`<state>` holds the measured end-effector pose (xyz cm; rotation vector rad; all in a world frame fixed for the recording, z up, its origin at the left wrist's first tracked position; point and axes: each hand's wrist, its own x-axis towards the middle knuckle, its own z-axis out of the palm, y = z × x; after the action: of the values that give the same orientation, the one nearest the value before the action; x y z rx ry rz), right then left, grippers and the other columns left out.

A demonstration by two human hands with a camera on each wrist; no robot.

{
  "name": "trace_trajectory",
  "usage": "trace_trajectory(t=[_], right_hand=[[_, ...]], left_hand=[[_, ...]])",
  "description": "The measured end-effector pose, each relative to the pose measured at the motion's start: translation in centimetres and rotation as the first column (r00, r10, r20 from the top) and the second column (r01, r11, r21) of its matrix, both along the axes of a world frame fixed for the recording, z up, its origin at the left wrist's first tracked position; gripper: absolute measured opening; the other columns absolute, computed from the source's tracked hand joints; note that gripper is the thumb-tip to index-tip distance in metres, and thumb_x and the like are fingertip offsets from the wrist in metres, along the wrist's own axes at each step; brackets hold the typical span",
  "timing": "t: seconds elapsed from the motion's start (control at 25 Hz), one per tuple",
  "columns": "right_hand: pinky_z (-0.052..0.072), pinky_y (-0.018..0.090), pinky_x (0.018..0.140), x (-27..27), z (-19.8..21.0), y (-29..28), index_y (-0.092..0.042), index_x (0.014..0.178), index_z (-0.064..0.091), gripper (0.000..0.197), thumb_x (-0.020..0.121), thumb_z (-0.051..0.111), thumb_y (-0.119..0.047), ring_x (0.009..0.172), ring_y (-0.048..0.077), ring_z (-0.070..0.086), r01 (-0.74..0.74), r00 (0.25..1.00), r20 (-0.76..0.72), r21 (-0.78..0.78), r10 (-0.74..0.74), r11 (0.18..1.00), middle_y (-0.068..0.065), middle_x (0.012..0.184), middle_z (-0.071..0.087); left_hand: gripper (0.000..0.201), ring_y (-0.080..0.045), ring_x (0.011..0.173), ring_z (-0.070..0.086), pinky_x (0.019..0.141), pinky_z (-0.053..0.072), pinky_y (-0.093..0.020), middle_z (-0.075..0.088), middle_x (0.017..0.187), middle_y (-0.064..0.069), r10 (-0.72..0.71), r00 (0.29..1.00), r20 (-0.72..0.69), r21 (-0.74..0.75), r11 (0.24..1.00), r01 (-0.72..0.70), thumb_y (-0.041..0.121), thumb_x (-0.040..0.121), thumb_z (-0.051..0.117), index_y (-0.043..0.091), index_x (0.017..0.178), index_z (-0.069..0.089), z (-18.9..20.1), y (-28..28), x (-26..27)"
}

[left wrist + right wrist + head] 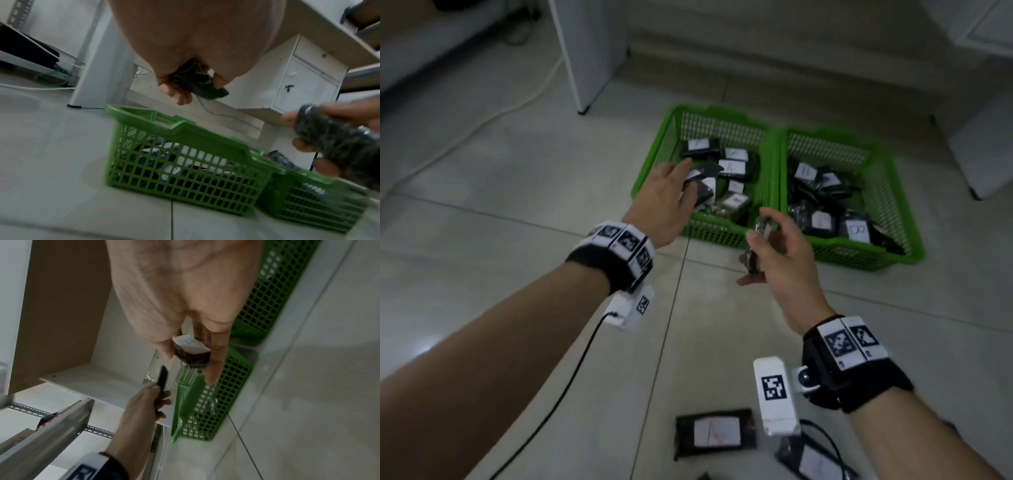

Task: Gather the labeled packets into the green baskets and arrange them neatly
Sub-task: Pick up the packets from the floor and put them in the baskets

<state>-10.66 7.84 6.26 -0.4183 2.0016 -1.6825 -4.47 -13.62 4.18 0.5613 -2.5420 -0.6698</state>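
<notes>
Left grip [667, 192] over basket [654, 178], clutching packet [705, 170]

A packet [856, 230] in the right-hand green basket [914, 246] bears a handwritten mark, possibly "B"; marks on the other packets' white labels are too blurred to read

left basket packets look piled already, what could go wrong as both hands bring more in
The left hand holds its packet over the left basket, where packets lie jumbled; dropping it adds to the mess. The right hand has only a fingertip grip on its packet, which might slip onto the floor.
</notes>
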Motion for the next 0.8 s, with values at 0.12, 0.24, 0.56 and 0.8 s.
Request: trace_trajectory(t=[0.12, 0.24, 0.56, 0.8], right_hand=[[0.064, 0.040, 0.067, -4.0, 0.5, -2.1, -0.032, 0.138, 0.044, 0.054, 0.093, 0.071, -0.019, 0.090, 0.019, 0.069, 0.028, 0.984, -0.178, 0.105, -0.009, 0.994, 0.005, 0.124, 0.058], [0.058, 0.025, 0.065, -6.7, 0.2, -4.7, -0.019, 0.123, 0.041, 0.053, 0.087, 0.079, -0.024, 0.077, 0.008, 0.063, 0.134, 0.877, -0.480, 0.182, -0.031, 0.974, -0.008, 0.095, 0.057], [0.044, 0.032, 0.101, -8.8, -5.2, -8.6, -0.009, 0.120, 0.057, 0.024, 0.098, 0.062, -0.017, 0.122, 0.028, 0.052, 0.072, 0.729, -0.610, 0.521, 0.311, 0.851, 0.010, 0.128, 0.056], [0.013, 0.031, 0.121, -5.8, -3.0, -3.6, -0.013, 0.140, 0.051, 0.041, 0.102, 0.056, -0.025, 0.153, 0.022, 0.019, 0.015, 0.729, -0.604, 0.486, 0.323, 0.874, 0.007, 0.163, 0.028]], left_hand=[[0.030, -0.039, 0.090, 0.059, 0.072, 0.043, -0.040, 0.062, 0.099, -0.020, 0.020, 0.993, 0.119, 0.025, 0.999, -0.023, 0.017, 0.096, 0.049, 0.004, 0.122, 0.045, -0.6, -2.0, -5.2], [0.021, -0.034, 0.094, 0.059, 0.072, 0.040, -0.033, 0.060, 0.101, -0.015, 0.124, 0.943, 0.309, -0.003, 0.992, -0.129, 0.019, 0.093, 0.057, 0.007, 0.110, 0.052, -2.2, -3.2, -6.8], [0.031, -0.028, 0.091, 0.060, 0.070, 0.041, -0.026, 0.067, 0.102, -0.010, 0.219, 0.951, 0.218, 0.058, 0.970, -0.237, 0.027, 0.084, 0.065, 0.010, 0.110, 0.066, -3.8, -2.8, -6.0], [0.039, -0.035, 0.104, 0.057, 0.087, 0.048, -0.041, 0.064, 0.111, -0.015, 0.155, 0.976, 0.156, -0.034, 0.988, -0.151, 0.038, 0.093, 0.044, 0.006, 0.106, 0.064, -2.1, -1.6, -4.7]])
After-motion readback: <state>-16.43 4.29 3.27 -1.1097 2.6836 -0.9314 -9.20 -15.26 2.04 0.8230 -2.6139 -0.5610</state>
